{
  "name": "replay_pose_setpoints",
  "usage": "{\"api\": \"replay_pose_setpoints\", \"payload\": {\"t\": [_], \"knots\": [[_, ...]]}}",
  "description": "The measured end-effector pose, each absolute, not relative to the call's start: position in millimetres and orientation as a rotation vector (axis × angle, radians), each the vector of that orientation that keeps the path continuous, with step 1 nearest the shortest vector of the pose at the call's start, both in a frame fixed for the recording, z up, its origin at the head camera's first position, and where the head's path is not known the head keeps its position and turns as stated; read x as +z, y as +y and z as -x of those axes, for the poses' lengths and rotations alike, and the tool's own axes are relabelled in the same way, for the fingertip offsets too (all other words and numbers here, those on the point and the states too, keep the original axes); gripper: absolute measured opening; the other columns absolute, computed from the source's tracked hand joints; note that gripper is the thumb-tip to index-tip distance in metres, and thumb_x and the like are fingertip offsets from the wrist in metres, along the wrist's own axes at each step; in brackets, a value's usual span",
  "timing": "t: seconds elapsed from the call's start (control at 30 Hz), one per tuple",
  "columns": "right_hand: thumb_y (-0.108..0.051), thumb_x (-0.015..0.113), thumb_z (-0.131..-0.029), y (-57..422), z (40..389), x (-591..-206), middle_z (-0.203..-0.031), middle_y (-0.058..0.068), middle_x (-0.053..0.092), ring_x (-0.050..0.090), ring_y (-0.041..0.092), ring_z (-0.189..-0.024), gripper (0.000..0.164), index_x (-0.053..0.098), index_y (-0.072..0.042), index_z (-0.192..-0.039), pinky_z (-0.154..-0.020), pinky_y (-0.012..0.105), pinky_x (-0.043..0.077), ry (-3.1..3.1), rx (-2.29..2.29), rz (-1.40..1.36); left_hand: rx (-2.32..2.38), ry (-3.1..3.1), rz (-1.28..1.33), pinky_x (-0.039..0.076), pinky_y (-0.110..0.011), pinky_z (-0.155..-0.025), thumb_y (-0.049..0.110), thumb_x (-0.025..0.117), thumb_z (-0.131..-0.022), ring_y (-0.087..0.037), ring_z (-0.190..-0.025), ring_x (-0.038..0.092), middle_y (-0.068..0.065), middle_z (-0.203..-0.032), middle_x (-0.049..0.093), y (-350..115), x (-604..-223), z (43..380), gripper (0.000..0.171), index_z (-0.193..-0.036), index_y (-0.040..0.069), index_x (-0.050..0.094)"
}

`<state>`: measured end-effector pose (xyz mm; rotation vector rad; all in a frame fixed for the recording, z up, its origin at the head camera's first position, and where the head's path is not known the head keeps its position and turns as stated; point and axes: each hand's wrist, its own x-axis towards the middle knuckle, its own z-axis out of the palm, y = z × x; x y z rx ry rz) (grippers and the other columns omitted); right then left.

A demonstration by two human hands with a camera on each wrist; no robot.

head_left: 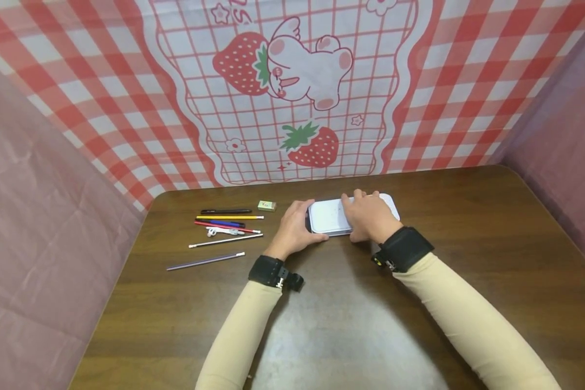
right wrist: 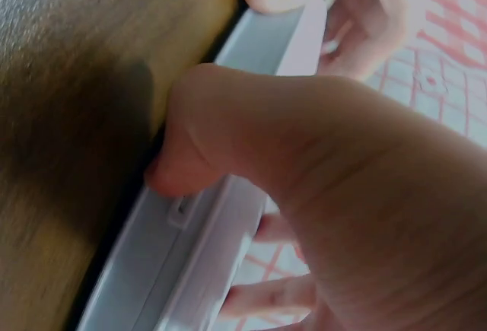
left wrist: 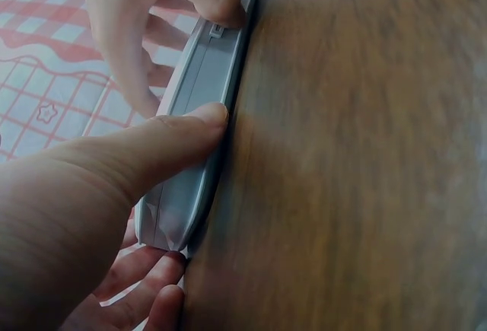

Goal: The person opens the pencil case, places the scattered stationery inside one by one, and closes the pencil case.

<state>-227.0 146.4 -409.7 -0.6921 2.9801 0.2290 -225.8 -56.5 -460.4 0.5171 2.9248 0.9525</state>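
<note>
A white pencil case [head_left: 327,215] with rounded corners lies flat near the back of the table, its lid down. My left hand [head_left: 292,228] grips its left end, thumb along the front side and fingers round the end. Across the lid reaches my right hand [head_left: 370,218], holding the case between fingers at the far side and a bent thumb at the front. In the right wrist view that thumb presses right beside a small latch [right wrist: 181,211] on the grey side wall. The left wrist view shows the latch [left wrist: 217,31] under the right thumb too.
Left of the case lie a black pen [head_left: 226,211], a yellow pencil [head_left: 229,218], a blue pen [head_left: 231,223], a red pencil [head_left: 246,230], a white compass [head_left: 219,231], a silver pencil [head_left: 226,241] and a purple pencil [head_left: 206,261]. A small eraser [head_left: 266,206] sits nearby. Behind hangs a checked cloth [head_left: 448,108].
</note>
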Motion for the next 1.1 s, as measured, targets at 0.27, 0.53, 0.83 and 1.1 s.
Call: {"api": "replay_pose_setpoints", "payload": {"t": [0.27,0.53,0.83,1.1], "knots": [[-0.023,0.078,-0.072,118,223,-408,-0.136,0.053,0.041,0.051,0.063,-0.119,0.095,0.032,0.016,-0.146,-0.091,0.072,0.049,2.898,0.350,0.498,0.925,2.957,-0.533,0.044,-0.045,-0.111,0.039,0.089,-0.068,-0.028,-0.127,0.050,-0.015,-0.140,0.052,-56,-461,227,0.098,-0.148,0.005,0.043],[-0.019,0.078,-0.070,114,223,-412,-0.143,0.049,0.037,0.058,0.062,-0.108,0.091,0.036,0.019,-0.141,-0.089,0.076,0.046,2.901,0.360,0.498,0.907,2.981,-0.554,0.046,-0.044,-0.109,0.039,0.090,-0.067,-0.028,-0.124,0.053,-0.015,-0.137,0.054,-54,-463,228,0.098,-0.146,0.004,0.044],[-0.020,0.078,-0.072,112,223,-417,-0.145,0.039,0.044,0.045,0.063,-0.125,0.077,0.050,0.017,-0.134,-0.084,0.078,0.047,2.946,0.323,0.520,0.900,3.000,-0.578,0.048,-0.043,-0.106,0.039,0.091,-0.065,-0.029,-0.120,0.055,-0.016,-0.133,0.056,-54,-463,229,0.098,-0.144,0.002,0.046],[-0.021,0.080,-0.074,110,220,-419,-0.145,0.034,0.048,0.041,0.062,-0.129,0.065,0.061,0.010,-0.128,-0.079,0.076,0.050,2.969,0.283,0.486,0.914,3.000,-0.572,0.049,-0.044,-0.105,0.039,0.092,-0.064,-0.029,-0.119,0.056,-0.016,-0.133,0.056,-54,-463,230,0.098,-0.143,0.002,0.047]]}}
